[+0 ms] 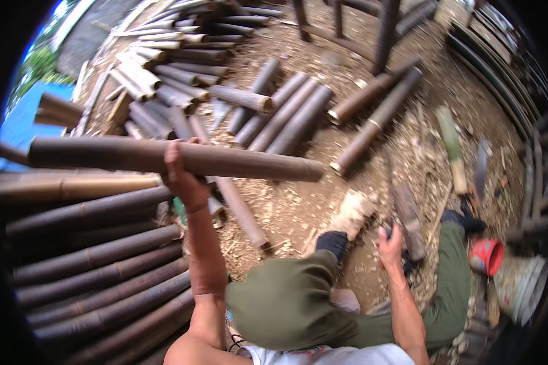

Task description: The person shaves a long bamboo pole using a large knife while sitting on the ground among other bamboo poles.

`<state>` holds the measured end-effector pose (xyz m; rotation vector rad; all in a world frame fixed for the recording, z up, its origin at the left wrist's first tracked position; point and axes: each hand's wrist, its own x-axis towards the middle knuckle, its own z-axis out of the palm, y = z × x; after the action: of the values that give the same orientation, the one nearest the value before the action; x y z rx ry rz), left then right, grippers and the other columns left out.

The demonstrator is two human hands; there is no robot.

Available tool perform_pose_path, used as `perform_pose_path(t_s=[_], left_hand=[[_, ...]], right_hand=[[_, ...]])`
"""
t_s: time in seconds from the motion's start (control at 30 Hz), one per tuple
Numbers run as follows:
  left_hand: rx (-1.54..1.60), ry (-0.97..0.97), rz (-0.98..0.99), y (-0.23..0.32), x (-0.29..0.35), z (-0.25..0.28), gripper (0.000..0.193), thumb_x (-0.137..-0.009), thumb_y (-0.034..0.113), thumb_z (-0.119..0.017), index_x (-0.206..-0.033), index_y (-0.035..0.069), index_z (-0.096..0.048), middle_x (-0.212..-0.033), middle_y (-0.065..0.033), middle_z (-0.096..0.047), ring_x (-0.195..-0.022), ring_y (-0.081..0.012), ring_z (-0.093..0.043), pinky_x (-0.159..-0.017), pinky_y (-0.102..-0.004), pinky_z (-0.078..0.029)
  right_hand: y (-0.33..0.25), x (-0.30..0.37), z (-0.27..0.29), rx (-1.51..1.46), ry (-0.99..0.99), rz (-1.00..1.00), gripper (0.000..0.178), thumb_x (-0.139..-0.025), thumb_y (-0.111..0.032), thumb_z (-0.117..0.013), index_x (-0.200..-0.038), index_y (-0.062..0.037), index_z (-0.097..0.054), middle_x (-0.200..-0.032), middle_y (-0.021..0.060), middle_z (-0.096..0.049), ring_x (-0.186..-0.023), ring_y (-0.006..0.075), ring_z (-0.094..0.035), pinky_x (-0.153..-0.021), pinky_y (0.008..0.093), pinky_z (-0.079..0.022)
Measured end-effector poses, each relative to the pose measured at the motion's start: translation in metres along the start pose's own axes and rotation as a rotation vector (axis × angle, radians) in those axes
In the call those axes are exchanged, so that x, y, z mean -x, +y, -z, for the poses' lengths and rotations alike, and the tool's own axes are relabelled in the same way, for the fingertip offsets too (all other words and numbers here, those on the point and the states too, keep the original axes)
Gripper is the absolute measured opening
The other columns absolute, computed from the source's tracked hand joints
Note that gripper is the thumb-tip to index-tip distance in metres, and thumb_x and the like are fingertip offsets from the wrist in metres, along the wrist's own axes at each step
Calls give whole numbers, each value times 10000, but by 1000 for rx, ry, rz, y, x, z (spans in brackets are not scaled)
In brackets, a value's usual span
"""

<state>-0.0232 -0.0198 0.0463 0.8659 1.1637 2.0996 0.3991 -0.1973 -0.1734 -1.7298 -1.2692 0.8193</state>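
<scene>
My left hand [187, 182] is wrapped round the middle of a brown bamboo pole [256, 165], raised nearly level over the stacks on the left. Lower right, my right hand [391, 248] is closed round the dark handle of a knife [389, 194]; its thin blade points away from me and shows almost edge-on. Beside that blade lies a flat, weathered piece of wood [410, 222]. Near my feet stands a pale, chopped wood block [353, 213], with shavings around it.
Dark bamboo poles [103, 264] are stacked at my left. More cut pieces [301, 118] lie ahead on the chip-strewn ground. At right are a greenish bamboo piece [450, 143], a broad blade [481, 164], a red container [486, 257] and a whitish bucket [522, 286].
</scene>
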Motion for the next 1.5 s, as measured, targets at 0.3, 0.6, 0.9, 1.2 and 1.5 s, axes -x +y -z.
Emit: perform_pose_path(t_s=[0.3,0.6,0.9,1.2,1.5], left_hand=[[152,-97,427,-79,40,-14,477,-836,434,-620,-978,-18,-569,-909,-134,-603,-840,-240,-607,-774,-370,-503],[-14,-141,508,-156,65,22,497,-803,392,-599,-1044,-41,-562,-936,-176,-633,-922,-273,-595,-874,-384,-458],[-115,-179,544,-136,19,19,419,-827,337,-695,-1006,-27,-587,-908,-147,-650,-812,-216,-633,-767,-348,-525],[-183,-159,477,-130,21,4,327,-800,259,-706,-982,1,-622,-880,-123,-662,-781,-201,-635,-751,-330,-525],[-189,-202,506,-127,28,-1,317,-843,267,-649,-1023,13,-591,-941,-114,-640,-878,-218,-616,-818,-354,-501]], right_hand=[[-48,-6,-10,195,-205,-163,399,-892,-333,-560,-1119,-12,-491,-819,248,-609,-753,441,-612,-670,478,-480],[-22,23,-18,281,-286,-225,332,-895,-290,-573,-1075,-23,-491,-800,250,-619,-688,419,-626,-584,468,-492],[-92,-8,-13,41,-34,78,302,-897,-217,-596,-1075,9,-503,-738,173,-608,-642,325,-647,-546,389,-504],[-33,5,-21,111,-295,-189,259,-920,-250,-562,-972,-7,-488,-617,152,-594,-542,287,-634,-484,398,-488],[10,17,-30,278,-446,-403,266,-916,-250,-552,-991,-6,-480,-662,140,-610,-537,260,-614,-508,381,-491]])
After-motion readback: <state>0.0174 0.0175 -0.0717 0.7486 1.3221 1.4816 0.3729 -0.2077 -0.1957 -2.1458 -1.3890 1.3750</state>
